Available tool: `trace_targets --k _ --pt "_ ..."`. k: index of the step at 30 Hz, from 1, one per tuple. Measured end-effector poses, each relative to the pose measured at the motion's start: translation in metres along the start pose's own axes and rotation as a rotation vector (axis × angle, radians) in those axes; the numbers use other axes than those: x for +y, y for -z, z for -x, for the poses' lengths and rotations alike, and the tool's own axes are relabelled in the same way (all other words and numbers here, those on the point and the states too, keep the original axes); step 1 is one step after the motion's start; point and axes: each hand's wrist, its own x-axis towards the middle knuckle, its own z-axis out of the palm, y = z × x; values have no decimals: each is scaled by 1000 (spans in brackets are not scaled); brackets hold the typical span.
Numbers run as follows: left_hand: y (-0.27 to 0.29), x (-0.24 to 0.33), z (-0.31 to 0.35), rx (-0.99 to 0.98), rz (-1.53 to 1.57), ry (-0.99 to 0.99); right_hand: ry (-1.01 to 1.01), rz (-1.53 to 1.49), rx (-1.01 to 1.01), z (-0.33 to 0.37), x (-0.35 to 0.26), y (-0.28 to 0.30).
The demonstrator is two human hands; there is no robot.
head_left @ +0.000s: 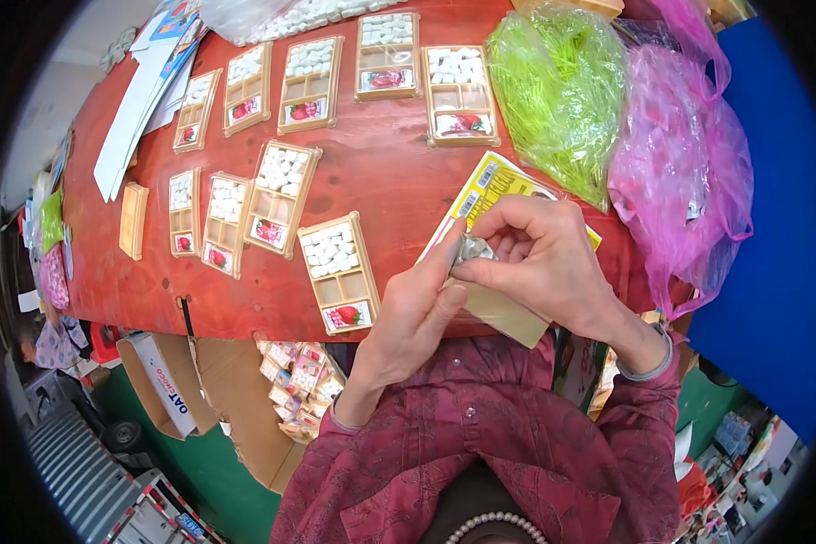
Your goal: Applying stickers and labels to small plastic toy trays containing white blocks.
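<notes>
Table in red fills nine through two o'clock; pink bag lies at two, green bag past one. Near centre, the right hand and left hand meet. Trays holding white pieces range from nine to past twelve. Smallest, a silvery piece is pinched in the right fingertips; whether the left grips it too, I cannot tell.

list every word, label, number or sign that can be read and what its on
I won't copy wording, only say where it stands:
Carton: large dark letters on white, readable.
Yellow sheet: dark print and barcodes, small print unreadable.
Strawberry packets: print too small.
Blue plate: too blurred.
Silvery piece: none readable.
</notes>
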Motion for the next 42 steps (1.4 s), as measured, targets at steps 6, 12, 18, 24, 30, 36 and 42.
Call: trace_targets --k 6,12,18,24,30,36,42 --pt "-13 0 -6 -40 -226 78 37 62 57 5 12 2" --pt "-15 -10 -8 7 -212 27 122 71 -28 7 20 7" --pt "-10 -13 -9 33 70 -5 -138 -467 9 7 25 -2" --pt "-14 4 -14 165 247 128 -127 -526 51 6 27 -9" --pt "-11 -5 -11 168 431 187 6 -386 117 11 27 -15" --pt "-24 -10 -4 401 353 185 -80 -396 -4 11 20 -18" --pt "-22 -12 -1 424 -22 59 -140 -391 0 15 13 -21"
